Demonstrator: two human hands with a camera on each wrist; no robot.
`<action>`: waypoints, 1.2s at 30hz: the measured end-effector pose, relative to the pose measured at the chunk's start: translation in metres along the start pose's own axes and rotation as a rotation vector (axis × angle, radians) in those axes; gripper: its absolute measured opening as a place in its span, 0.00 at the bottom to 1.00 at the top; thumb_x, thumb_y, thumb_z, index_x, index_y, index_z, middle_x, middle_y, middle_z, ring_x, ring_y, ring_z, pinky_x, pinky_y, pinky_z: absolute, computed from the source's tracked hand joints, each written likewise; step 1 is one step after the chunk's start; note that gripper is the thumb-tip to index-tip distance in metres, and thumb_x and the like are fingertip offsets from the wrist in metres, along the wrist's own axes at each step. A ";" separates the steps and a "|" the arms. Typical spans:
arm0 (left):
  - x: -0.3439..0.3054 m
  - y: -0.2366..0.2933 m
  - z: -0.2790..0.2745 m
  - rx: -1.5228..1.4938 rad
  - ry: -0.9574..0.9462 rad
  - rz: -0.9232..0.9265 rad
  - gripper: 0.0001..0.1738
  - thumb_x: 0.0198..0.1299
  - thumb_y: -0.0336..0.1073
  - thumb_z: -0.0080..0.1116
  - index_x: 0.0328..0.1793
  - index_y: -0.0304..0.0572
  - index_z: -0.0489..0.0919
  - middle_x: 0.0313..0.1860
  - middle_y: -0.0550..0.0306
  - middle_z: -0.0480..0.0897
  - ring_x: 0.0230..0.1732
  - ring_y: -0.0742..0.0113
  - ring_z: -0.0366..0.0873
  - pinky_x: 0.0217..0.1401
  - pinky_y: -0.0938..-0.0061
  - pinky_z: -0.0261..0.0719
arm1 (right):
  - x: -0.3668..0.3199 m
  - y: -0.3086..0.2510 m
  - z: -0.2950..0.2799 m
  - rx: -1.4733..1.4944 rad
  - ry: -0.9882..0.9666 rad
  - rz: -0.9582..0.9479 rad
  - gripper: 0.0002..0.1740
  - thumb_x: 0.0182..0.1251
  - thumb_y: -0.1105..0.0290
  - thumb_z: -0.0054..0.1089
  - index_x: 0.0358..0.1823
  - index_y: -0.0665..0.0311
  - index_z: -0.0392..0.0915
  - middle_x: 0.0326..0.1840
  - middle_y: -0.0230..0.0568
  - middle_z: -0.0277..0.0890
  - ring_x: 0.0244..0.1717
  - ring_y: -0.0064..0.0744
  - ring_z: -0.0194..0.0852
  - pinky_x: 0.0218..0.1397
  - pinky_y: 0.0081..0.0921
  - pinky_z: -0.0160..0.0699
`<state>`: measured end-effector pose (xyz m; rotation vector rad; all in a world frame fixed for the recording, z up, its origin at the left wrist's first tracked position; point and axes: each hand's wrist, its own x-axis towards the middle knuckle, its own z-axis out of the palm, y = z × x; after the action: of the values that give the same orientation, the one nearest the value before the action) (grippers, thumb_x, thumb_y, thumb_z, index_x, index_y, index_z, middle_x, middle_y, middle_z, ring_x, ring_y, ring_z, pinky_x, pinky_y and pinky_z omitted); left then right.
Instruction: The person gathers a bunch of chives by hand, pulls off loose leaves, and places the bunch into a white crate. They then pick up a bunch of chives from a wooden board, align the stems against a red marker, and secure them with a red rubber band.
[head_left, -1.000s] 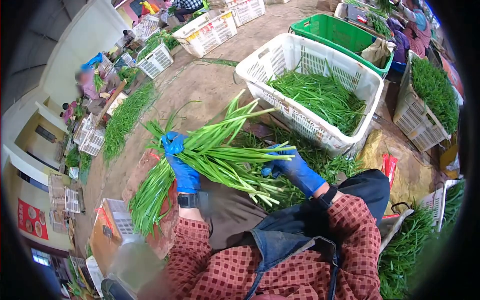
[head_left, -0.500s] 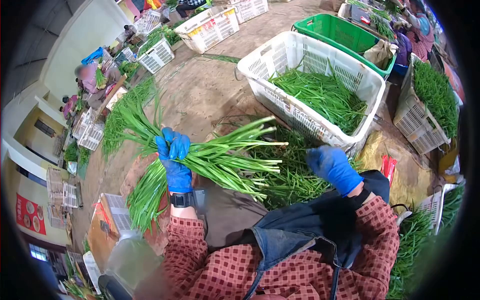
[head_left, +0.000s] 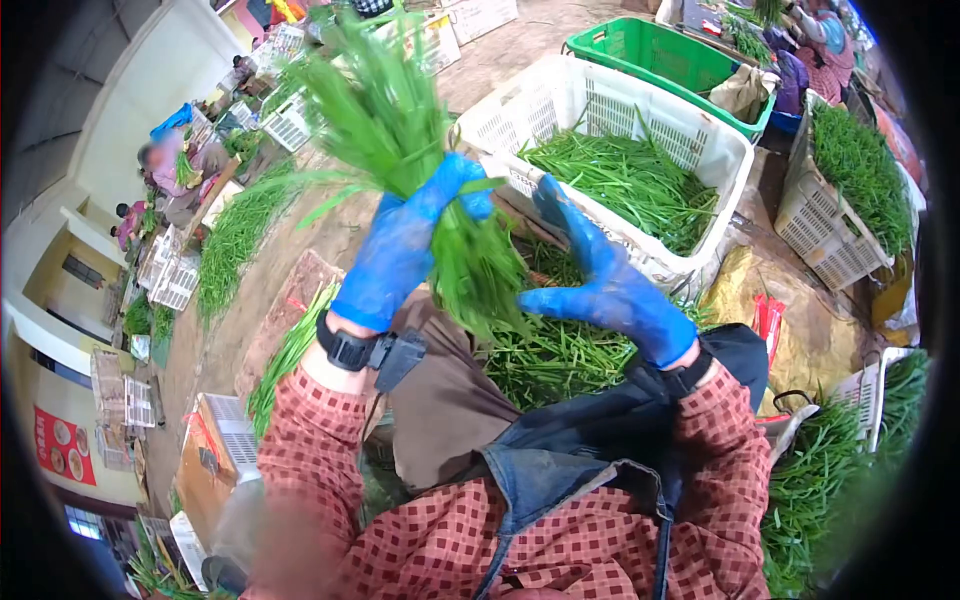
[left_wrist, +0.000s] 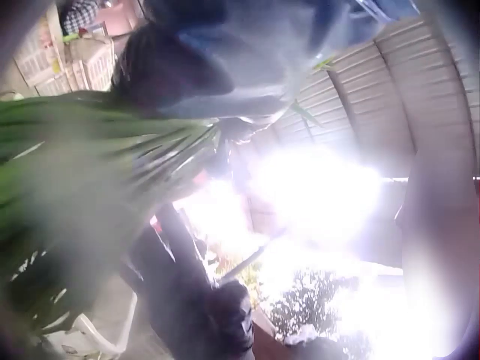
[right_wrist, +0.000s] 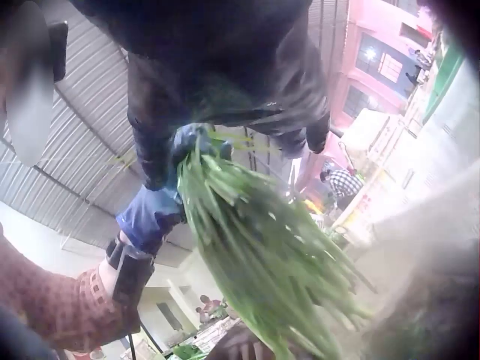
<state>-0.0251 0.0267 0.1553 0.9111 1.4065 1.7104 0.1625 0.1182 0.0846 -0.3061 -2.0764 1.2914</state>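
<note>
The left hand (head_left: pixel 410 235), in a blue glove, grips a bunch of long green stalks (head_left: pixel 385 110) around its middle; the leaves fan up and away, blurred, and the other part hangs below the fist. In the right wrist view that bunch (right_wrist: pixel 255 240) spreads from the gloved left hand (right_wrist: pixel 169 180). To its right in the head view, the gloved right hand (head_left: pixel 610 285) has thumb and fingers spread, with nothing held. In the left wrist view, leaves (left_wrist: pixel 67 187) fill the left side beside the glove (left_wrist: pixel 217 67). Loose greens (head_left: pixel 570 360) lie on the ground below the hands.
A white crate (head_left: pixel 735 200) of greens stands just beyond the right hand, with a green crate (head_left: pixel 655 60) behind it. Another filled crate (head_left: pixel 835 235) is at the right. More stalks (head_left: pixel 285 360) lie left of the knees. Other people sit farther back.
The bunch has swung from lying sideways to pointing up and away, and the left hand has risen with it. The right hand has moved left toward the bunch, its fingers spread.
</note>
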 end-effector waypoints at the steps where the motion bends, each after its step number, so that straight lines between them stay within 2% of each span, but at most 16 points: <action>1: 0.005 0.001 0.009 0.084 -0.084 0.022 0.15 0.65 0.45 0.56 0.46 0.40 0.76 0.32 0.60 0.79 0.37 0.71 0.77 0.42 0.75 0.76 | 0.006 -0.001 0.003 -0.109 0.024 -0.026 0.60 0.45 0.56 0.76 0.73 0.70 0.45 0.70 0.56 0.56 0.70 0.44 0.58 0.70 0.36 0.59; 4: 0.026 -0.014 0.038 0.123 -0.139 0.121 0.16 0.65 0.44 0.56 0.48 0.40 0.78 0.36 0.59 0.80 0.40 0.72 0.77 0.45 0.75 0.77 | 0.020 0.009 0.016 -0.078 0.112 -0.108 0.67 0.38 0.50 0.78 0.74 0.70 0.43 0.70 0.58 0.56 0.70 0.49 0.57 0.70 0.39 0.58; 8: 0.023 -0.015 0.075 0.005 -0.033 0.148 0.16 0.66 0.41 0.54 0.53 0.38 0.78 0.41 0.58 0.80 0.43 0.71 0.77 0.49 0.76 0.76 | 0.038 0.011 0.028 -0.256 0.418 -0.262 0.55 0.43 0.57 0.75 0.70 0.67 0.52 0.62 0.55 0.66 0.63 0.49 0.67 0.64 0.37 0.66; 9: 0.019 -0.021 0.077 0.128 -0.131 0.465 0.17 0.66 0.36 0.53 0.58 0.37 0.77 0.49 0.57 0.79 0.49 0.69 0.76 0.56 0.74 0.73 | 0.041 0.020 0.031 -0.103 0.470 -0.128 0.50 0.44 0.58 0.74 0.68 0.65 0.56 0.57 0.52 0.71 0.58 0.48 0.72 0.61 0.36 0.70; 12: 0.017 -0.015 0.067 0.477 -0.386 0.690 0.20 0.66 0.32 0.52 0.64 0.37 0.72 0.57 0.54 0.76 0.56 0.66 0.73 0.63 0.73 0.67 | 0.047 0.038 0.018 0.133 0.538 0.097 0.33 0.49 0.60 0.72 0.58 0.60 0.72 0.42 0.40 0.80 0.43 0.38 0.80 0.50 0.32 0.77; 13: 0.000 0.015 0.073 0.320 -0.459 0.194 0.24 0.65 0.30 0.51 0.68 0.37 0.68 0.62 0.52 0.73 0.61 0.66 0.70 0.66 0.72 0.64 | 0.048 0.039 0.002 0.203 0.371 0.103 0.28 0.51 0.61 0.71 0.54 0.61 0.75 0.41 0.37 0.80 0.42 0.33 0.79 0.49 0.31 0.76; 15: 0.000 0.004 0.044 0.187 -0.477 0.213 0.26 0.64 0.32 0.53 0.69 0.38 0.66 0.61 0.52 0.74 0.61 0.66 0.69 0.66 0.73 0.64 | 0.042 0.005 -0.026 0.343 0.160 0.125 0.20 0.54 0.64 0.69 0.47 0.63 0.80 0.38 0.31 0.80 0.39 0.21 0.75 0.47 0.25 0.75; 20: 0.013 -0.040 -0.001 0.186 -0.455 0.094 0.41 0.55 0.43 0.63 0.72 0.37 0.60 0.62 0.55 0.73 0.60 0.67 0.70 0.63 0.72 0.67 | 0.037 -0.026 -0.038 0.492 -0.129 0.146 0.18 0.53 0.69 0.67 0.45 0.68 0.80 0.40 0.37 0.81 0.40 0.22 0.76 0.44 0.21 0.75; 22: 0.004 -0.031 -0.004 0.202 -0.672 -0.095 0.43 0.50 0.42 0.66 0.71 0.37 0.62 0.63 0.54 0.73 0.60 0.66 0.70 0.62 0.73 0.69 | 0.041 0.000 -0.013 0.720 -0.297 0.208 0.16 0.55 0.68 0.66 0.43 0.69 0.80 0.40 0.37 0.81 0.41 0.22 0.77 0.46 0.23 0.75; 24: -0.016 -0.002 0.014 0.653 -0.376 -0.371 0.43 0.46 0.42 0.67 0.69 0.35 0.65 0.63 0.53 0.73 0.61 0.67 0.69 0.62 0.76 0.70 | 0.039 0.007 0.011 0.968 -0.494 0.297 0.17 0.61 0.70 0.61 0.51 0.67 0.77 0.46 0.37 0.80 0.46 0.21 0.75 0.55 0.22 0.72; 26: -0.007 -0.043 0.003 -0.011 -0.577 -0.095 0.36 0.47 0.42 0.66 0.64 0.36 0.71 0.62 0.53 0.74 0.61 0.65 0.70 0.60 0.76 0.71 | 0.050 0.123 0.092 1.175 -0.421 -0.060 0.17 0.65 0.71 0.57 0.55 0.66 0.75 0.53 0.40 0.77 0.52 0.23 0.72 0.59 0.22 0.69; 28: 0.003 -0.069 -0.004 0.141 -0.539 0.068 0.27 0.51 0.41 0.62 0.57 0.35 0.76 0.64 0.50 0.73 0.62 0.61 0.71 0.62 0.71 0.71 | 0.039 0.049 0.044 0.741 -0.414 -0.297 0.17 0.67 0.70 0.54 0.56 0.64 0.75 0.56 0.41 0.74 0.56 0.26 0.71 0.61 0.23 0.67; 30: 0.002 -0.068 -0.024 -0.330 -0.521 -0.169 0.18 0.62 0.41 0.54 0.53 0.38 0.77 0.67 0.46 0.69 0.62 0.57 0.71 0.61 0.68 0.74 | 0.031 0.023 0.016 0.299 -0.411 -0.519 0.16 0.69 0.69 0.51 0.57 0.63 0.75 0.60 0.43 0.72 0.59 0.29 0.69 0.63 0.25 0.65; 32: 0.002 -0.066 -0.036 -0.429 -0.436 -0.212 0.14 0.62 0.40 0.53 0.47 0.38 0.78 0.66 0.45 0.70 0.67 0.52 0.66 0.66 0.60 0.70 | 0.035 0.027 -0.001 0.487 -0.620 0.159 0.19 0.71 0.64 0.48 0.59 0.62 0.73 0.63 0.45 0.69 0.63 0.31 0.66 0.64 0.27 0.65; 33: 0.001 -0.063 -0.038 -0.484 -0.327 -0.212 0.14 0.62 0.40 0.53 0.47 0.39 0.78 0.65 0.45 0.71 0.69 0.51 0.64 0.66 0.56 0.68 | 0.036 0.032 -0.006 0.178 -0.494 0.197 0.22 0.72 0.57 0.47 0.60 0.63 0.73 0.62 0.46 0.71 0.62 0.32 0.67 0.65 0.28 0.64; 36: 0.011 -0.069 -0.066 -0.520 -0.149 -0.168 0.13 0.63 0.40 0.52 0.46 0.39 0.78 0.65 0.45 0.71 0.71 0.49 0.61 0.68 0.46 0.65 | 0.013 0.035 -0.013 0.225 -0.069 0.334 0.25 0.67 0.57 0.57 0.56 0.70 0.74 0.47 0.42 0.79 0.48 0.28 0.75 0.55 0.25 0.72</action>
<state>-0.0805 0.0146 0.0784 0.5950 0.8497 1.7201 0.1558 0.1510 0.0640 -0.5290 -1.9677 1.7393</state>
